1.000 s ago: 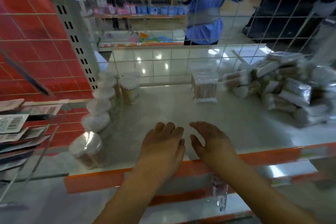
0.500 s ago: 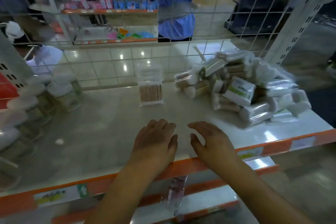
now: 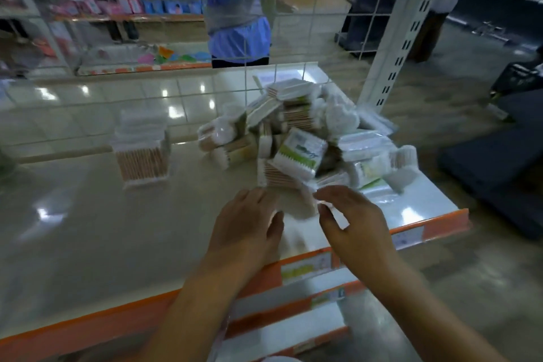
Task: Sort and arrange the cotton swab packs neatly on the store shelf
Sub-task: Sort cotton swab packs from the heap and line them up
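Head view: cotton swab packs (image 3: pixel 305 141) heaped just beyond both empty hands (image 3: pixel 296 223).

Dim, motion-blurred; ceiling-light glare on shelf (image 3: pixel 88 214); edges warped.

Glossy tiled floor (image 3: pixel 88 103), wire-grid partition (image 3: pixel 314 23)

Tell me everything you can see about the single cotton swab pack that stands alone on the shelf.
The lone cotton swab pack stands upright on the pale shelf, left of the heap of packs and apart from it. It looks like a clear plastic wrap around pale wooden sticks, with white cotton tips at top and bottom. It stands near the wire grid at the back. Neither hand touches it. The picture is blurred, so no print is readable.
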Tool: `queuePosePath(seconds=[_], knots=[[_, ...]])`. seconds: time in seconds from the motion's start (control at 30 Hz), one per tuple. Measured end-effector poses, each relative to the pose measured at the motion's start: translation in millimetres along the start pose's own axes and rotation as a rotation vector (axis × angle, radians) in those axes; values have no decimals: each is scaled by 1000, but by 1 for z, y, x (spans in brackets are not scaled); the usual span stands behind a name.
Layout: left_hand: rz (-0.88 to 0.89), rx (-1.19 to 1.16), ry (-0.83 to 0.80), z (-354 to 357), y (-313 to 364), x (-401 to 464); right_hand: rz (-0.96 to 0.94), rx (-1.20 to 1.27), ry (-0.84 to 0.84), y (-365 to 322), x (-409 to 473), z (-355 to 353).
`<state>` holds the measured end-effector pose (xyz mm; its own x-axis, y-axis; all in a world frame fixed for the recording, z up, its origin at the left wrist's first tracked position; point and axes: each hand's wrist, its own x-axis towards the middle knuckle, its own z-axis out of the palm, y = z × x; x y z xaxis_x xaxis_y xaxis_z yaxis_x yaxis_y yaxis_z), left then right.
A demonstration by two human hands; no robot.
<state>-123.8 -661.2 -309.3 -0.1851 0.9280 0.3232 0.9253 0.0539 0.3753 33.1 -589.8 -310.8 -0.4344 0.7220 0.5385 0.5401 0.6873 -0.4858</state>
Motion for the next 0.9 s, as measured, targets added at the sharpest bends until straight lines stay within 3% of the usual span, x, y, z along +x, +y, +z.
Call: queuePosePath(seconds=[0.13,0.27,0.43,0.6,0.9], knots=[[91,-22,82,5,21,24,13,39,129,30,19,-25],[129,-20,133,6,36,51,-120,-20,240,59,45,-40],[213,-45,101,6,46,78,-177,-142,176,78,74,-39],[218,-46,79,14,45,86,-186,-246,-6,82,85,-24],[172,-86,96,19,34,71,-217,-212,28,83,87,-9]])
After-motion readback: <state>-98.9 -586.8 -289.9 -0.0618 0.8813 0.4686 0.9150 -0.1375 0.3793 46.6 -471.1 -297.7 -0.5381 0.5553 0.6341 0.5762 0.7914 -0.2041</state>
